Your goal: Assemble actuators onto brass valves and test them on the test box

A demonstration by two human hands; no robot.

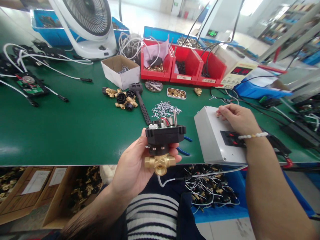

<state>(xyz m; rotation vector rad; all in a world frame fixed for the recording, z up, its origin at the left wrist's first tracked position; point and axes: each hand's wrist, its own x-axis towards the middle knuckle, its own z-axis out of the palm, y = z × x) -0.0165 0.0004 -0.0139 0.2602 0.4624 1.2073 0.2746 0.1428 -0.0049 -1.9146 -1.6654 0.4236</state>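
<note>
My left hand (136, 160) is closed around an electric valve. Its brass three-way body (160, 164) hangs below a black actuator housing (165, 135), whose top is uncovered and shows wiring, white connectors and an upright metal pin. A white cable (165, 183) runs from beneath the valve. To the right, my right hand (236, 116) rests over a grey control box (208, 133), thumb and fingers pinched at a small metal switch, mostly hidden by the fingertips. Red-and-black terminals (230, 138) sit on the box near my wrist.
A hammer (142, 105), brass fittings (122, 100), metal clips (165, 109) and blue-handled pliers (183, 151) lie on the green table (62, 133). Behind are a white carton (122, 78), red bins (186, 78), a fan (100, 43) and a power supply (237, 71). Below stands a blue crate (220, 213).
</note>
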